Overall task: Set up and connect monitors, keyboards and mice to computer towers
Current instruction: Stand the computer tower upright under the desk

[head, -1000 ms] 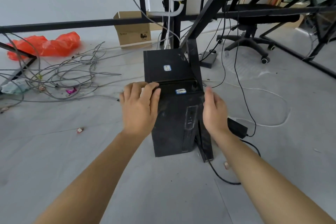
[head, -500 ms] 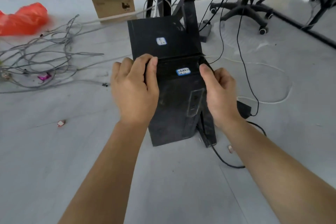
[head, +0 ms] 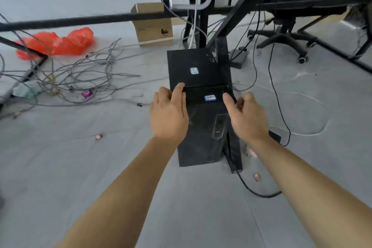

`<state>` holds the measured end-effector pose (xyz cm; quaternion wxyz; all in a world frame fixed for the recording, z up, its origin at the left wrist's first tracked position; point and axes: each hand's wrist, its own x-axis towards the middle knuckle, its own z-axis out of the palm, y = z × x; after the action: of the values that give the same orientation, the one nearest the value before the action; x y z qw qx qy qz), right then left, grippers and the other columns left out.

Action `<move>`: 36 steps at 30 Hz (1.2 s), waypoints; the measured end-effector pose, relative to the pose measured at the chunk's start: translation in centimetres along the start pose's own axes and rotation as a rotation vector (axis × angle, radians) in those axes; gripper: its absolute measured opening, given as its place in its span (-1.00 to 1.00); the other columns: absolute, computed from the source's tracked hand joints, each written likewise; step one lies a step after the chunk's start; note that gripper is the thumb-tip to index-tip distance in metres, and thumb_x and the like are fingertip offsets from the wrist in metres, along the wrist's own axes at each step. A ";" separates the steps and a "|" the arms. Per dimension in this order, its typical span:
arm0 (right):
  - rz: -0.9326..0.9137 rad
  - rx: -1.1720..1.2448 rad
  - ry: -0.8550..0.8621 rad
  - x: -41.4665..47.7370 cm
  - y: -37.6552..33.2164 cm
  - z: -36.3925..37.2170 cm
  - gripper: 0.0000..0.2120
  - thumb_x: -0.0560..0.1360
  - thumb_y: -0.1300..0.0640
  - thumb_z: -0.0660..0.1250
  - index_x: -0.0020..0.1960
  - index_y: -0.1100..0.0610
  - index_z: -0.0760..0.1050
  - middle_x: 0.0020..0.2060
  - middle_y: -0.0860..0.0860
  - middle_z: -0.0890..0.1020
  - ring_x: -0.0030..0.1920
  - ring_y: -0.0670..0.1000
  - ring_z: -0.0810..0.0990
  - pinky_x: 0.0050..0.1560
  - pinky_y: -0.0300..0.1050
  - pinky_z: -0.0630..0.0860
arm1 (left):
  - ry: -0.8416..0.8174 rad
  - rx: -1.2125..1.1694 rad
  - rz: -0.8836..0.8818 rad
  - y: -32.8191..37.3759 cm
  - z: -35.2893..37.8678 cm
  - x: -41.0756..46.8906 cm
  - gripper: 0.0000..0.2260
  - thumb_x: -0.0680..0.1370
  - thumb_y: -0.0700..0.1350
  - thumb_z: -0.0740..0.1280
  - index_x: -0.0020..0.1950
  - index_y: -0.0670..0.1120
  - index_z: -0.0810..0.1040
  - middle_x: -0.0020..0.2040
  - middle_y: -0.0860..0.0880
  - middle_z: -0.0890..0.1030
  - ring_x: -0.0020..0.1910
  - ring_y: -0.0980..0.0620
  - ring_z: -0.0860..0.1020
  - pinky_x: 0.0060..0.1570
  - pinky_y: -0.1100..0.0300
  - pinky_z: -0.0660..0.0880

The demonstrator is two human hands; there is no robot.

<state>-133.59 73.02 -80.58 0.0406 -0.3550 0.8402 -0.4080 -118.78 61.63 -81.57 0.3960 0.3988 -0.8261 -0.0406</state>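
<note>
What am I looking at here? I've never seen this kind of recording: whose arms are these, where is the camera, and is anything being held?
There is no machine here. These are a person's two bare arms, filmed by one wide-angle camera worn on the head, looking forward and down. The left hand and right hand are at the upper front edge of a black computer tower, which stands on the grey floor. Fingers of both touch it, one hand on each side, but neither plainly grips it. To the left lie tangled grey cables and a red plastic bag. Behind are a cardboard box, a black desk frame and an office chair.
</note>
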 end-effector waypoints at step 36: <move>-0.208 -0.505 -0.168 2.1 -54.8 -47.0 -0.66 0.64 -0.06 0.10 -0.03 0.09 0.58 -0.20 -0.02 0.62 -0.24 0.02 0.47 -0.16 -0.07 0.38 | -0.216 0.046 0.088 23.8 -59.6 35.3 -0.63 0.66 0.07 -0.01 -0.29 -0.04 0.26 -0.37 0.06 0.35 -0.33 -0.06 0.35 -0.26 0.04 0.33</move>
<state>-121.10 79.87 -9.81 -0.0216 -0.4708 0.8679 -0.1571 -105.77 68.28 -9.80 0.2970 0.3646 -0.8813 -0.0470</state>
